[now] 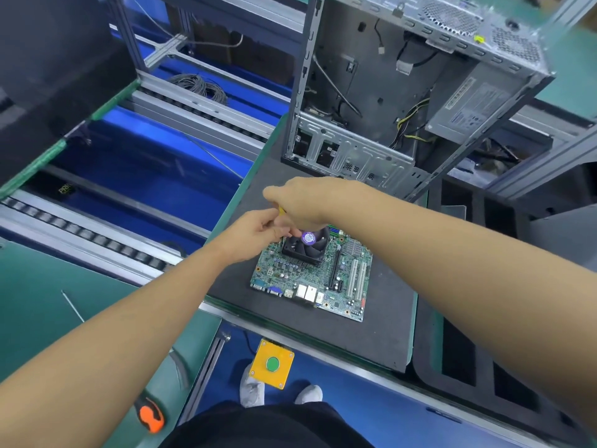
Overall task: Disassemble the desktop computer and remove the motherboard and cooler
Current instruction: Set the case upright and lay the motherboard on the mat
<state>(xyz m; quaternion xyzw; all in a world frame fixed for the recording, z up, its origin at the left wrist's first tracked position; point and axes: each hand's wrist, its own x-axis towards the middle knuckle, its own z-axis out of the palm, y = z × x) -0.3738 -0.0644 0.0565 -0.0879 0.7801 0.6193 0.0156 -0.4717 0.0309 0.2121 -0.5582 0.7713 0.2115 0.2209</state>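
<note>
Head view: an orange-handled tool (pixel 151 419) lies on the green bench (pixel 48 305) at lower left. The left hand (pixel 258 232) bunches its fingers at a corner of the cooler (pixel 307 247); whether they pinch anything cannot be told. The right hand (pixel 302 202), fisted, grips a yellow-handled screwdriver (pixel 281 211) above that cooler, mounted on the motherboard (pixel 323 286) lying flat on a dark mat (pixel 371 334). The opened case (pixel 403 92) stands behind, right.

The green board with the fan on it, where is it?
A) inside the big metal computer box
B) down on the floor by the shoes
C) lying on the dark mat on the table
C: the motherboard lies flat on the dark mat, outside the open case.
</note>
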